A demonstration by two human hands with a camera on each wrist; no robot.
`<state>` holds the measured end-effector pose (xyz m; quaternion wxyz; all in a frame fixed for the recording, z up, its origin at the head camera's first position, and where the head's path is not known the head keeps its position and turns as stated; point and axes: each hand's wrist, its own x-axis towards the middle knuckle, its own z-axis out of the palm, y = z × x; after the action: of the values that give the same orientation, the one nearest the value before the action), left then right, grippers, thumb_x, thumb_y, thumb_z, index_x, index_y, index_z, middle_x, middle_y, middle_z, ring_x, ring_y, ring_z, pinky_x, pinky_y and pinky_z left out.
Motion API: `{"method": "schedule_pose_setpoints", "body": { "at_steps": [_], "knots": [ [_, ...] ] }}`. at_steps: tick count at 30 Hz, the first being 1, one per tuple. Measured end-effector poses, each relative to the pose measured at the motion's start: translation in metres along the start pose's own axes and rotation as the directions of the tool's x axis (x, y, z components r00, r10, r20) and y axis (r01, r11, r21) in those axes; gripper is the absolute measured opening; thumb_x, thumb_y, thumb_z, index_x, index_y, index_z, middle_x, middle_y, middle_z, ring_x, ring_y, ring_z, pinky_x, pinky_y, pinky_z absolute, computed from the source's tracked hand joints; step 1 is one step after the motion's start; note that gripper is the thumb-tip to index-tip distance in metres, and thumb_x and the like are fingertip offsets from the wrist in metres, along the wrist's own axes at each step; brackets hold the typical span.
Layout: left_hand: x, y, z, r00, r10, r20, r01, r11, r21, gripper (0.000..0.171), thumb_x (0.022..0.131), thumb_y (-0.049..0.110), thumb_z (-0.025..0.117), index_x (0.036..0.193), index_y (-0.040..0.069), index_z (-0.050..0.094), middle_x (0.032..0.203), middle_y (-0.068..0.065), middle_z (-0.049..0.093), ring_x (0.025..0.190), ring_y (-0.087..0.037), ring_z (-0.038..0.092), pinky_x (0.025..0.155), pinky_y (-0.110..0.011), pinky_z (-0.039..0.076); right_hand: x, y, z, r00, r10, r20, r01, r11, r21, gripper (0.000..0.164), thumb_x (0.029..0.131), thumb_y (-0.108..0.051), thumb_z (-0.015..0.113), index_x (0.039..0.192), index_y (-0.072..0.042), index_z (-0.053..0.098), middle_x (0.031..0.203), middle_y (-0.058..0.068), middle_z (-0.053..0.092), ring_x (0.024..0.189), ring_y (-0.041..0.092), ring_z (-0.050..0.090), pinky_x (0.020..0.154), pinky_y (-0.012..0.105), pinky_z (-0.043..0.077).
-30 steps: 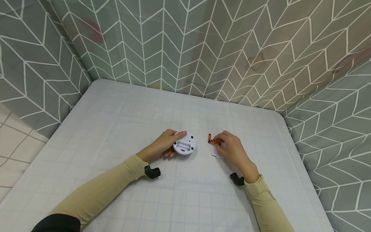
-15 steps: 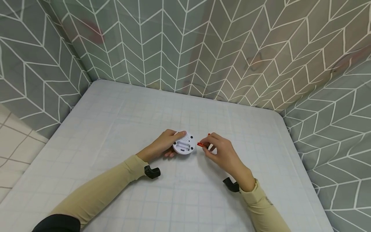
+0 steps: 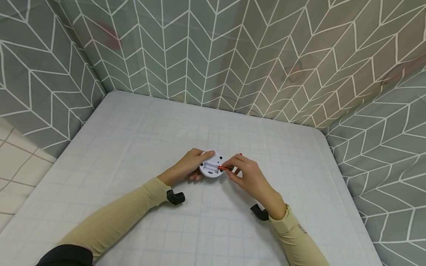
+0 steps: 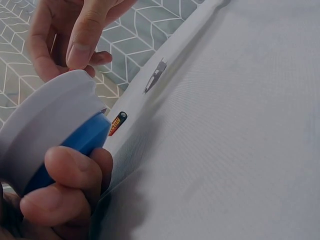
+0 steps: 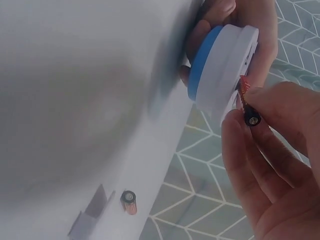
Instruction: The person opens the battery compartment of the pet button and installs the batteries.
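Note:
My left hand (image 3: 186, 166) grips a round white device (image 3: 213, 172) with a blue base, its underside turned up. Small dark feet, a patch of holes and an uncovered battery compartment (image 3: 209, 167) show on that face. Thumb on top, fingers curled beneath. My right hand (image 3: 244, 170) pinches a red and black battery (image 5: 246, 102) between thumb and fingers, its red end at the right part of the compartment. A second battery (image 4: 118, 123) lies on the table, mostly hidden behind the right hand in the head view. Near it in the right wrist view is the battery cover (image 5: 91, 214).
A white cloth with a faint grid covers the table (image 3: 159, 221). Grey curtains (image 3: 186, 55) with white chevron lines hang along the table's back and sides. White floor tiles (image 3: 20, 162) show at the left.
My right hand has picked up one battery from the table and carried it left to the device's compartment. The left hand and the device have stayed nearly still.

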<state>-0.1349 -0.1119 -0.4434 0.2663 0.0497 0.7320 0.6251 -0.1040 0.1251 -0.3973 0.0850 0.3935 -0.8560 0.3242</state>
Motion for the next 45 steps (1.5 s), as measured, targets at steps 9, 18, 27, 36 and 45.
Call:
{"method": "schedule_pose_setpoints", "body": {
  "at_steps": [9,18,27,36,45],
  "knots": [
    [0.0,-0.001,0.0,1.0,0.017,0.005,-0.017,1.0,0.009,0.064,0.091,0.067,0.054,0.097,0.004,0.063,0.051,-0.009,0.058,0.032,-0.016,0.045,0.033,-0.026,0.036,0.005,-0.003,0.008,0.999,-0.038,0.003,0.038,0.999,0.008,0.022,0.083,-0.001,0.077,0.101,-0.011,0.071,0.097,-0.004,0.066,0.084,0.006,0.063,0.066,0.025,0.056],
    [-0.001,-0.001,-0.001,0.998,0.061,0.027,-0.06,0.998,-0.009,0.061,0.094,0.062,0.054,0.092,0.002,0.064,0.049,-0.009,0.056,0.031,-0.016,0.043,0.032,-0.026,0.035,0.01,-0.007,0.015,0.997,-0.068,-0.02,0.068,0.998,-0.005,0.021,0.083,0.001,0.077,0.1,-0.01,0.072,0.096,0.0,0.066,0.084,0.012,0.063,0.066,0.027,0.057],
    [-0.001,-0.001,0.001,0.999,0.052,0.009,-0.052,0.999,-0.003,0.058,0.095,0.059,0.055,0.089,0.002,0.063,0.048,-0.01,0.056,0.03,-0.017,0.044,0.032,-0.026,0.035,0.013,-0.006,0.021,0.997,-0.062,-0.052,0.062,0.998,0.003,0.019,0.083,-0.006,0.08,0.1,-0.01,0.073,0.098,-0.001,0.067,0.091,0.011,0.064,0.076,0.028,0.056],
    [0.001,-0.003,0.0,0.999,0.03,0.018,-0.03,1.0,0.0,0.064,0.092,0.066,0.053,0.09,0.004,0.067,0.049,-0.009,0.057,0.031,-0.017,0.046,0.032,-0.027,0.038,0.008,0.0,0.02,0.99,-0.049,-0.134,0.048,0.999,-0.013,0.022,0.081,-0.013,0.083,0.1,-0.01,0.072,0.094,-0.001,0.067,0.085,0.011,0.062,0.073,0.03,0.054],
    [-0.001,-0.001,0.001,0.998,0.066,0.009,-0.066,0.998,0.015,0.063,0.095,0.063,0.052,0.082,0.003,0.066,0.045,-0.008,0.055,0.029,-0.015,0.041,0.03,-0.027,0.034,0.007,0.002,0.023,0.982,-0.05,-0.185,0.056,0.998,0.03,0.016,0.079,-0.012,0.083,0.092,-0.013,0.074,0.086,-0.003,0.069,0.078,0.009,0.063,0.067,0.028,0.054]
  ]
}}
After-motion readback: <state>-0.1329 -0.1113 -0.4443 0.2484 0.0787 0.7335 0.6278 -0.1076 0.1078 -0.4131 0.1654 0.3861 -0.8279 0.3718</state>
